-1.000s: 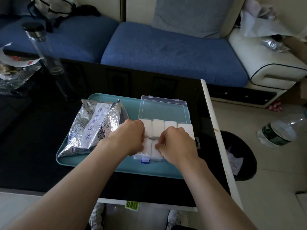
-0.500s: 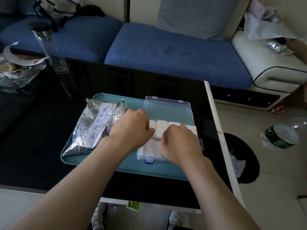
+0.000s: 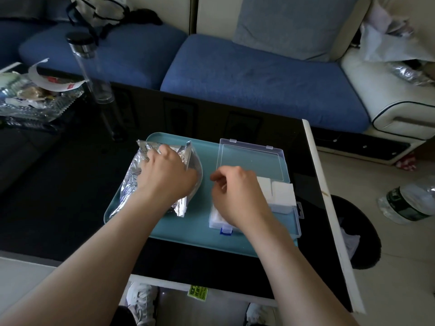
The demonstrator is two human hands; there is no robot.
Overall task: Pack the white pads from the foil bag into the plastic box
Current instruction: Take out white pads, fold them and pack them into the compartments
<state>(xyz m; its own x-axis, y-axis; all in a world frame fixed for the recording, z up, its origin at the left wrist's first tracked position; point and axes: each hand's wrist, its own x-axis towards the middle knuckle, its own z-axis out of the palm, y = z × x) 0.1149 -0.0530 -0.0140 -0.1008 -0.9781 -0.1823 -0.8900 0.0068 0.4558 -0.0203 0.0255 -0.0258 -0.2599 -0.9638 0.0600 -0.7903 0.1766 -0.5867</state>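
The silver foil bag (image 3: 130, 184) lies on the left half of a teal tray (image 3: 202, 228). My left hand (image 3: 164, 176) rests on top of it, fingers curled over its upper part. The clear plastic box (image 3: 297, 211) sits on the tray's right half, its lid (image 3: 249, 161) laid open towards the sofa. White pads (image 3: 281, 194) fill the box in rows, partly hidden by my right hand (image 3: 237, 192). That hand hovers over the box's left side with loosely curled fingers and nothing visible in them.
The tray sits on a black glass table (image 3: 58, 184) whose white right edge (image 3: 329, 208) borders a black bin (image 3: 362, 234). A tall clear bottle (image 3: 90, 67) and a glass dish of wrappers (image 3: 30, 100) stand at the back left. A blue sofa (image 3: 259, 76) is behind.
My left hand left the box and moved left onto the foil bag. My right hand lifted slightly off the pads and stays over the box.
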